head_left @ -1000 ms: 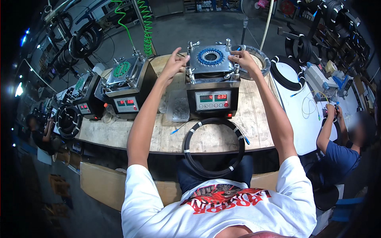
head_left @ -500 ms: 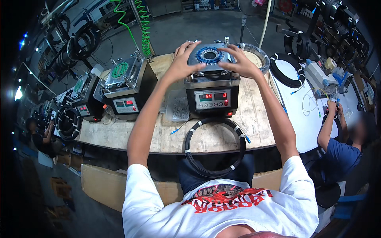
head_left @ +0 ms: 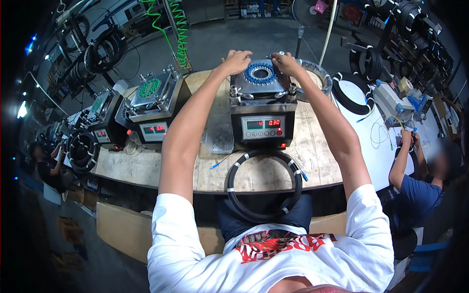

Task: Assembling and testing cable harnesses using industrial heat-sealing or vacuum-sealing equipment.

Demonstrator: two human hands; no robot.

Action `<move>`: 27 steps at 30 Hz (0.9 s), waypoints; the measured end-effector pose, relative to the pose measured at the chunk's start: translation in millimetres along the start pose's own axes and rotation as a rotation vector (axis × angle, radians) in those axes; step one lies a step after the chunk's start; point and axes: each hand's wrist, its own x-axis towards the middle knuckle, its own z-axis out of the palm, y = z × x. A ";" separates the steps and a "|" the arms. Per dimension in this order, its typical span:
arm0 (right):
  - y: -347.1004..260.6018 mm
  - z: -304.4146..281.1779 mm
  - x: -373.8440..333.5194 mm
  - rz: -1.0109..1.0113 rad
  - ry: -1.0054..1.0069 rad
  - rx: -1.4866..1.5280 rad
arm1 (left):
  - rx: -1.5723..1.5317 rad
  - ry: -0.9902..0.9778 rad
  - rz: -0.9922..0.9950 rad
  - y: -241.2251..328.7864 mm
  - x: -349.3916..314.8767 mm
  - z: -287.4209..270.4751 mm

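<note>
In front of me stands a polishing machine (head_left: 264, 128) with a red-lit display panel. Its square metal plate (head_left: 244, 87) carries a ring of blue connectors (head_left: 260, 73) around a central hole. At the plate's far left corner, my left hand (head_left: 237, 62) is closed, fingers curled over a clamp lever that mostly hides beneath them. My right hand (head_left: 286, 63) pinches a dark clamp lever (head_left: 270, 57) at the far right corner. Metal clamps (head_left: 234, 92) stand at the near corners. A coil of black cable (head_left: 230, 181) with blue end connectors lies at the table's near edge, partly over my lap.
Two similar machines (head_left: 154, 129) with green connectors stand to the left on the wooden table (head_left: 195, 168). Beside mine is a clear tray (head_left: 220, 139) of small parts. Green coiled hoses (head_left: 179, 39) hang behind. A co-worker (head_left: 417, 180) works at the white table on the right.
Both hands have moved from beside the blue connector ring to the plate's far corners and closed there. The readings on my machine's display have changed.
</note>
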 end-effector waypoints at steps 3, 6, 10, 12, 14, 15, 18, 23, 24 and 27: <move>12.4 -6.3 -11.4 -0.143 0.110 0.070 | 0.008 0.066 0.184 -12.9 -5.8 -3.3; 7.1 -9.1 -59.7 -0.292 0.310 0.242 | -0.106 0.532 0.320 -32.3 -48.7 0.5; 46.6 -22.3 -150.1 -0.263 0.260 0.239 | -0.468 0.579 0.155 -6.0 -151.5 11.5; 58.0 -13.2 -204.3 -0.160 0.020 0.240 | -0.457 0.439 0.006 -9.3 -216.5 23.2; 61.5 5.1 -249.2 -0.089 -0.231 0.177 | -0.333 0.295 -0.076 -17.0 -274.3 37.0; 59.0 9.4 -273.5 -0.026 -0.343 0.146 | -0.271 0.212 -0.110 -18.6 -295.2 46.3; 82.3 48.5 -338.6 0.030 -0.405 0.206 | -0.214 0.093 -0.008 -21.1 -339.8 82.1; 68.6 84.6 -396.9 0.055 -0.207 0.125 | -0.090 0.069 -0.040 -18.1 -378.9 132.9; 64.8 83.4 -398.2 0.053 -0.201 0.125 | -0.029 0.058 -0.044 -22.1 -382.0 142.6; 49.1 72.9 -397.8 0.230 -0.192 0.209 | -0.013 0.098 -0.138 -30.8 -382.3 160.2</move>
